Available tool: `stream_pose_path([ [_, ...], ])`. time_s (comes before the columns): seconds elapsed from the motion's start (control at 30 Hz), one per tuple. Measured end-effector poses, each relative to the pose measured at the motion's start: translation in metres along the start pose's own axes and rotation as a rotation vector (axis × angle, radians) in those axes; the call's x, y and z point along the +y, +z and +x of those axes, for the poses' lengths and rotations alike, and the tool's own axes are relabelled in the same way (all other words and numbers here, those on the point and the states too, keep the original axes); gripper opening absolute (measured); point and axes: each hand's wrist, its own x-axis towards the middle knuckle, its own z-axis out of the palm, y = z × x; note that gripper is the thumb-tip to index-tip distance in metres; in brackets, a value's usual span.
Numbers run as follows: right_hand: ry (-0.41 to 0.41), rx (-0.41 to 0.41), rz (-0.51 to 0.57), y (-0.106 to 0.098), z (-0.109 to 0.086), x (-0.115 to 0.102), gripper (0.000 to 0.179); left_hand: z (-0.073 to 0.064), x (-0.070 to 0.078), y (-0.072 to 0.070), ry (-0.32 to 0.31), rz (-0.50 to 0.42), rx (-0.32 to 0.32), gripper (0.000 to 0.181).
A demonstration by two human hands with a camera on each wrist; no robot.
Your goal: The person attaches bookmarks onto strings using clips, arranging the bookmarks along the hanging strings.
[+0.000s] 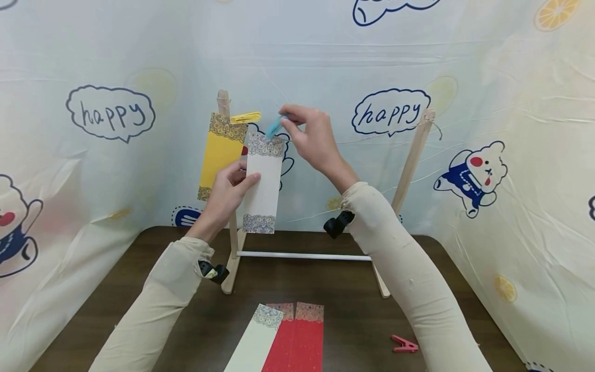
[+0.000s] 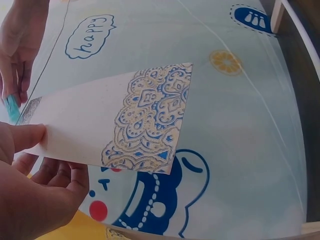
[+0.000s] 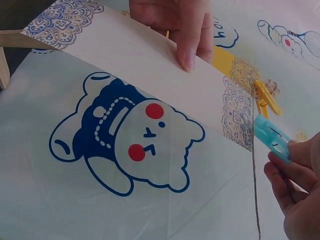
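A white card [image 1: 263, 191] with a blue and gold lace pattern at both ends hangs upright between my hands. My left hand [image 1: 223, 194] pinches its left edge between thumb and fingers. At its top edge, my right hand [image 1: 316, 137] pinches a light blue clothespin [image 3: 272, 137]. The clothespin's tip meets the card's patterned end right at the thin string [image 3: 256, 195]. Just to the left hangs a yellow card [image 1: 222, 157] with a similar border, and a yellow clothespin [image 1: 245, 118] is at its top. My left hand partly covers that yellow card.
The string runs between two wooden posts [image 1: 411, 165] of a stand, joined low down by a white rod [image 1: 302, 255]. On the dark table [image 1: 348, 320] lie red cards [image 1: 307, 341], another white card [image 1: 254, 343] and a pink clothespin [image 1: 403, 344]. A printed curtain [image 1: 297, 57] stands behind.
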Motion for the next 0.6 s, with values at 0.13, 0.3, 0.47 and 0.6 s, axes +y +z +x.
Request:
stream_pose_path([
  [0.13,0.020,-0.013,0.009,-0.0016,-0.0001,0.0012,0.019,-0.0012,-0.0013,-0.0010,-0.002,0.020,-0.007,0.034],
  [0.3,0.038,-0.058,-0.007,-0.0022,0.0000,-0.0006,0.022,-0.0024,-0.0048,-0.0025,0.007,0.028,-0.015,0.033],
  [0.47,0.046,-0.144,-0.043,-0.0025,0.0011,-0.0023,0.023,-0.0048,-0.0075,-0.0038,0.022,0.036,-0.044,0.034],
  [0.6,0.070,-0.209,-0.056,-0.0028,0.0011,-0.0029,0.025,-0.0060,-0.0082,-0.0041,0.009,0.055,-0.061,0.033],
])
